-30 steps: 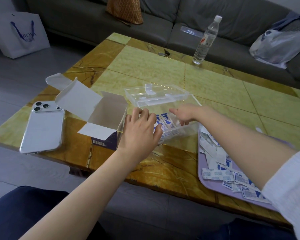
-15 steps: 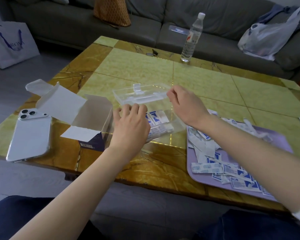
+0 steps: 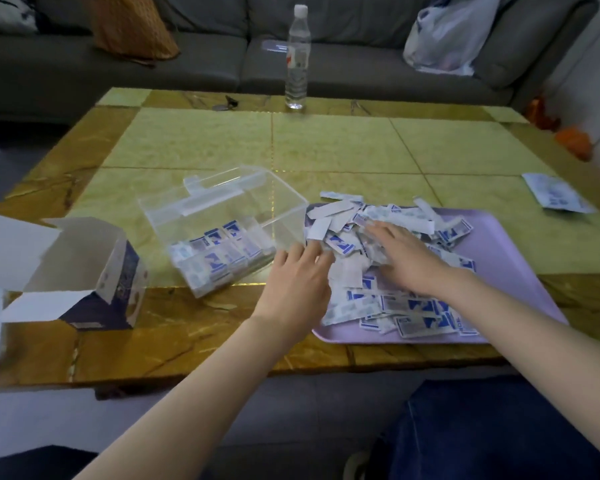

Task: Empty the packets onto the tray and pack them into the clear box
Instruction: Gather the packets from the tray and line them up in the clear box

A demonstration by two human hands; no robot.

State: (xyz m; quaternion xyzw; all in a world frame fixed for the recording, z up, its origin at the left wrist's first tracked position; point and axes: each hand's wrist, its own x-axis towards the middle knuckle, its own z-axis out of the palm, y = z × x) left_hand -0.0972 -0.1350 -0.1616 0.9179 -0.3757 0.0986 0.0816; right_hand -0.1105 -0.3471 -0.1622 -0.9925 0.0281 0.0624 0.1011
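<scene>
Packets flat, white w/ blue print, prob. paper-wrapped.

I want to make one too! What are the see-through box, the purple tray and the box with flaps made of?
The clear box looks like hard, glossy plastic: you see the packets through its walls. The purple tray seems smooth, matte plastic, one even colour with a rounded rim. The open carton looks like thin cardboard: folded flaps, white inside, printed outside.

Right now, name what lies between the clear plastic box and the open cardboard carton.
Head view: only a bare stretch of yellow marble tabletop.
</scene>
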